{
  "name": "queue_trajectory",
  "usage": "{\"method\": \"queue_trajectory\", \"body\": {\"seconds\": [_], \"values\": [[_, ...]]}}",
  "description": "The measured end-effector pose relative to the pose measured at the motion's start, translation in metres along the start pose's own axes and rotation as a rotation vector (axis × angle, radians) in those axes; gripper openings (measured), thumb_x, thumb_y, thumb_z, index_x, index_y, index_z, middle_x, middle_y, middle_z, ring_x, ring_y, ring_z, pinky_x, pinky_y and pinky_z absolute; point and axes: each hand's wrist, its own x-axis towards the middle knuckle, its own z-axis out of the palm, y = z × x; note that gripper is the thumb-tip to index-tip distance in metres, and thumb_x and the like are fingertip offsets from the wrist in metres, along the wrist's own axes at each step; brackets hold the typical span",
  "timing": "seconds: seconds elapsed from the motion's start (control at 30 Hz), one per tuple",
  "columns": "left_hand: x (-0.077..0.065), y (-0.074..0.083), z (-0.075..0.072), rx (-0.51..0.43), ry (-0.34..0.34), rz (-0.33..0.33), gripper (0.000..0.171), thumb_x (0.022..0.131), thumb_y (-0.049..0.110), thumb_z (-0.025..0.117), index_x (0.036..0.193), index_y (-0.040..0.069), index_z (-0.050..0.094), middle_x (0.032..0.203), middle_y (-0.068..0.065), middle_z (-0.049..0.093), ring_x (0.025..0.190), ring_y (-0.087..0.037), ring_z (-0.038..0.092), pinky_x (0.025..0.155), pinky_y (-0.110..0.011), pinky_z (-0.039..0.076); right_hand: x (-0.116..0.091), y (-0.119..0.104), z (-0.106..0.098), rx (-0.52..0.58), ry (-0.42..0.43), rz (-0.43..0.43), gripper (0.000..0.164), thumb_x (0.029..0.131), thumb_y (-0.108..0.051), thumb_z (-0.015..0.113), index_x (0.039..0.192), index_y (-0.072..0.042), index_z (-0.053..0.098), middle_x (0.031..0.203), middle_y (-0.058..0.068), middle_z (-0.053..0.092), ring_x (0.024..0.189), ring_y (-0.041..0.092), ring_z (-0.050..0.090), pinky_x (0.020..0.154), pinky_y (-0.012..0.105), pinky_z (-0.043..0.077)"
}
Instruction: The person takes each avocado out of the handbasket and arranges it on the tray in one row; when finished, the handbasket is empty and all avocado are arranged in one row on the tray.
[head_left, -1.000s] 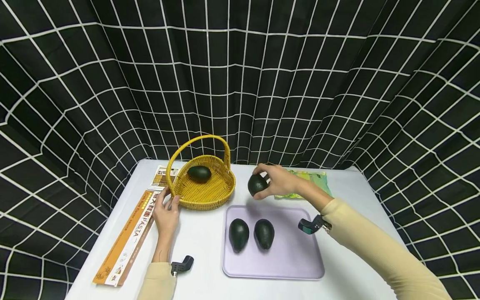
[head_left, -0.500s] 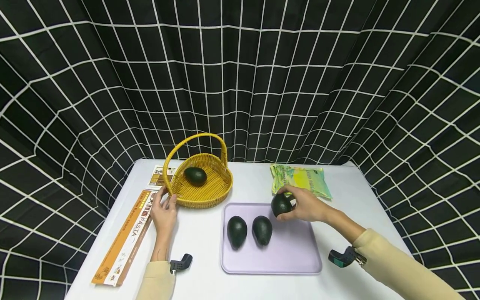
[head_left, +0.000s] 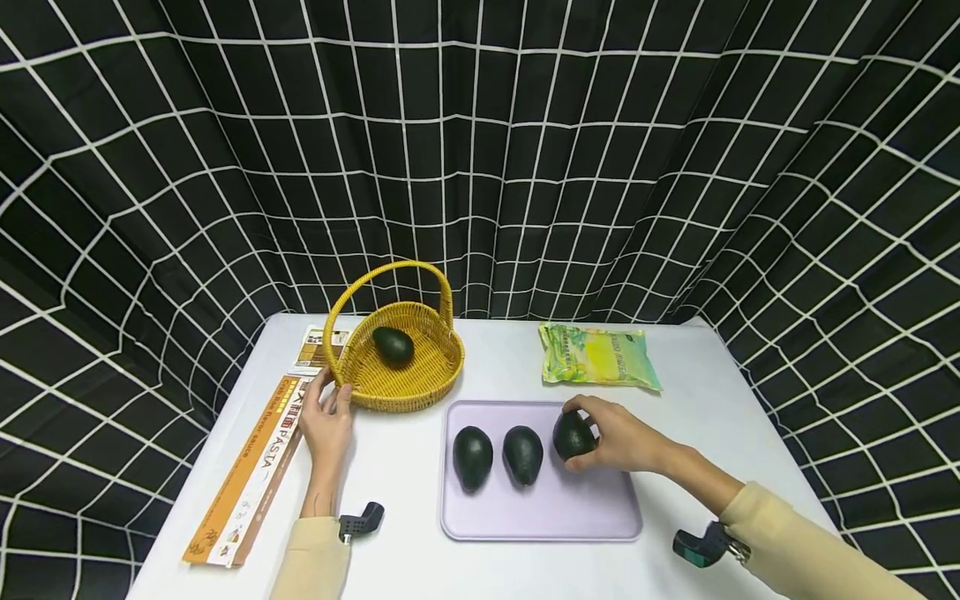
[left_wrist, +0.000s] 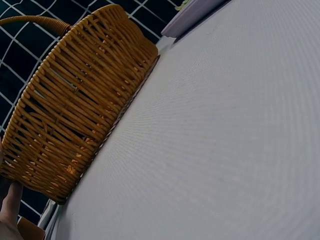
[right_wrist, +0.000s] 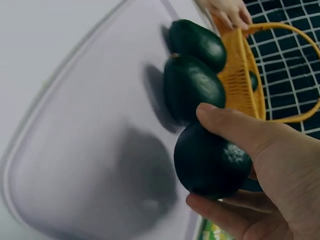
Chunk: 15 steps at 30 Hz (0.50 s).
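My right hand (head_left: 618, 435) holds a dark green avocado (head_left: 573, 436) between thumb and fingers, over the right part of a lilac tray (head_left: 555, 521). In the right wrist view that avocado (right_wrist: 212, 162) casts a shadow on the tray; whether it touches the tray I cannot tell. Two more avocados, a left one (head_left: 472, 459) and a middle one (head_left: 522, 456), lie on the tray. My left hand (head_left: 327, 417) grips the near left rim of a yellow wicker basket (head_left: 405, 400), by the foot of its handle. Inside the basket rests another avocado (head_left: 393, 346).
Behind the tray lies a green and yellow packet (head_left: 600, 357). A long orange and white pasta box (head_left: 247, 471) lies left of my left forearm, with a small brown and white packet (head_left: 318, 350) beyond it. A black gridded curtain (head_left: 480, 167) surrounds the white table.
My right hand has carried its avocado from between the basket and packet, rightward and nearer, to the tray's right side. The left hand stays on the basket. The basket's avocado has turned slightly.
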Motion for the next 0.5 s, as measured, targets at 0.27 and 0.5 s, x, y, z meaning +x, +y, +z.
{"method": "queue_trajectory", "body": {"seconds": [0.27,0.5], "values": [[-0.001,0.001,-0.002,-0.004,-0.010,-0.018,0.050,0.100,-0.001,0.066,0.148,0.000,0.053,0.144,-0.026,0.053,0.128,-0.053,0.060,0.098,-0.004,0.052,-0.002,-0.003,0.016,-0.076,-0.015,-0.005,0.089,0.072,-0.033,0.096,0.146,-0.008,0.054,0.144,0.017,0.059,0.132,0.038,0.058,0.109,0.059,0.057],[0.000,0.001,-0.004,-0.017,-0.026,-0.012,0.050,0.100,0.001,0.068,0.148,0.000,0.053,0.143,-0.025,0.053,0.127,-0.054,0.060,0.096,-0.003,0.053,-0.002,-0.003,0.021,-0.147,-0.060,-0.004,0.094,0.072,-0.041,0.096,0.149,-0.010,0.052,0.140,0.014,0.058,0.116,0.032,0.066,0.095,0.058,0.064]]}}
